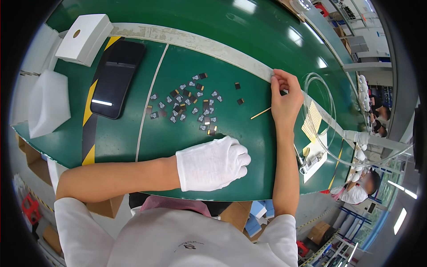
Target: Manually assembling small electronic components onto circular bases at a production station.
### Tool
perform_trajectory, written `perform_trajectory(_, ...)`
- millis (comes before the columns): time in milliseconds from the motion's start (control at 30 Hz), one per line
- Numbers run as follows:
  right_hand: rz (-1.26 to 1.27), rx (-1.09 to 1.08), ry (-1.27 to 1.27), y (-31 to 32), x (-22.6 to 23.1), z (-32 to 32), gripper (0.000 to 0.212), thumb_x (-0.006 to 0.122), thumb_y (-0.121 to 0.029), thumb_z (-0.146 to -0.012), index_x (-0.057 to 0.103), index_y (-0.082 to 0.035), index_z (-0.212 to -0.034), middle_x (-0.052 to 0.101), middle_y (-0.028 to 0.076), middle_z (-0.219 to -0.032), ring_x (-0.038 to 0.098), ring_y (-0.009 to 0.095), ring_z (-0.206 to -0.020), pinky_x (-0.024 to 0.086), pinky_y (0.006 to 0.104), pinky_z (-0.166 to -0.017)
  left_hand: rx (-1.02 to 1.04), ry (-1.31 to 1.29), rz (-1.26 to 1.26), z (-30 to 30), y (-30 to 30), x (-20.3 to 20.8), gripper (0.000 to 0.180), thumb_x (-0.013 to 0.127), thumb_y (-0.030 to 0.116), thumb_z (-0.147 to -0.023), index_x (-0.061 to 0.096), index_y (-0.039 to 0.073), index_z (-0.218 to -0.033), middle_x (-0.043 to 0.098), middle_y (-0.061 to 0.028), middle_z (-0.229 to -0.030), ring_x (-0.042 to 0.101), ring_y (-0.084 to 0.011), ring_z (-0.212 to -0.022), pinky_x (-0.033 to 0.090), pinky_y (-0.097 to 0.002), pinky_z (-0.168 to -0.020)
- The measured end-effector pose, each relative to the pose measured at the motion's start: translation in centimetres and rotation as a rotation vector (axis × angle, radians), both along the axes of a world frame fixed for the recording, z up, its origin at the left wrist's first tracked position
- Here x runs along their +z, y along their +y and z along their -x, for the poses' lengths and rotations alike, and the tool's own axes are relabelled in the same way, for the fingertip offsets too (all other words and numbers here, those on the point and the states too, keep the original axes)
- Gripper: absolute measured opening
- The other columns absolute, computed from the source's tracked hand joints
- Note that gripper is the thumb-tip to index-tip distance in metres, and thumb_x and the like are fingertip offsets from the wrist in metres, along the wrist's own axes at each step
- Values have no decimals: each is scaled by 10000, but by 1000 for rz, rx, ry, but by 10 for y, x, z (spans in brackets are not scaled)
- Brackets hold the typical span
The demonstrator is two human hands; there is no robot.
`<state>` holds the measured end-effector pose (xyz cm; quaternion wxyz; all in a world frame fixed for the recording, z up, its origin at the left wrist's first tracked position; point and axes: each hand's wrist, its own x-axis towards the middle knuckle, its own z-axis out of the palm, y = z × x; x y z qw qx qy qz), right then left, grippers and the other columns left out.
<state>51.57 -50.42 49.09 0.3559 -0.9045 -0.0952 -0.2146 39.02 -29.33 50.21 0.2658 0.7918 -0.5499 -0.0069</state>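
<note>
Many small black memory cards (180, 107) with pale print or gold contacts lie scattered on the green tabletop (120, 142). Two memory cards (239, 93) lie apart, toward my right hand. My left hand (215, 163), in a white glove, rests near the front edge with its fingers curled in; whatever they may hold is hidden. Bare and reaching further out, my right hand (286, 91) has thumb and fingertips pinched together at the pale strip; I cannot make out anything between them. A thin wooden stick (260, 113) sticks out to the left from beside my right wrist.
A smartphone (118, 80) and a white box (84, 39) stand at the left, near a white foam block (50, 104). Clear tubing (331, 104), a yellow dotted sheet (312, 121) and a metal clip tool (313, 163) are at the right. People sit farther along the bench.
</note>
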Motion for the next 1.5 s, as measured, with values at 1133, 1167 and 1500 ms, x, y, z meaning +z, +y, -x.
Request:
perform_trajectory(1133,30,-33,38,-12,4,-2,112,660,-53,-921,711,-21,-1015,696,67,-876,639,129,-768,521,269,-722,-53,92,130,-6,-5,7,81,606,161,-795,628,83,-802,620,-59,-974,603,-233,-968,493,-355,-852)
perform_trajectory(1167,-5,-16,36,-13,3,-3,93,672,-58,-911,706,-28,-992,676,70,-858,620,134,-737,512,274,-694,-42,95,114,-7,-3,9,93,607,168,-800,640,83,-814,607,-52,-944,595,-225,-955,484,-352,-847)
perform_trajectory(1500,-123,-24,58,-5,-1,0,71,642,-46,-945,595,0,-972,651,79,-836,619,161,-733,512,289,-682,11,88,118,-1,-4,9,93,675,129,-764,679,86,-846,623,-57,-1019,586,-245,-1028,484,-401,-920)
